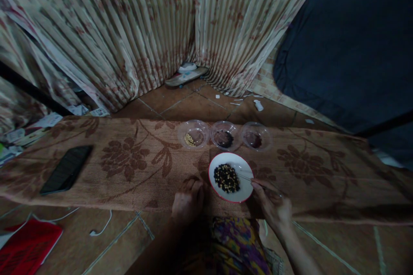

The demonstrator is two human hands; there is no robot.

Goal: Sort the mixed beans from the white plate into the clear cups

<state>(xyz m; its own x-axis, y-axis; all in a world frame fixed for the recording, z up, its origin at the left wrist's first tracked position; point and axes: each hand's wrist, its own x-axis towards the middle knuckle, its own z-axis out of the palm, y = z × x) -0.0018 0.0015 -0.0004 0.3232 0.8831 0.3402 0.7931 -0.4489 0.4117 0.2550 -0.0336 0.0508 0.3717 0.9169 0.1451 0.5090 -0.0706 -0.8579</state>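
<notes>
A white bowl [246, 190] with a red rim stands at the table's front edge. Inside it lies a mix of black and pale yellow beans [226, 178]. My right hand [272, 206] is at the bowl's right side, closed on thin metal tweezers [245, 177] whose tips reach over the bowl beside the beans. Left of the bowl, my left hand [188, 200] rests on the cloth with its fingers curled in. Behind the bowl are three clear plastic cups in a row: the left cup [201, 131] has yellow beans, the middle cup [223, 125] black ones, the right cup [255, 126] dark red ones.
A brown flower-patterned cloth [135, 193] covers the narrow table. On its left lies a black phone [66, 169]. Striped curtains [155, 21] hang behind, with a skateboard [186, 77] on the tiled floor below. A red bag [30, 245] and a white cable [105, 227] lie at the lower left.
</notes>
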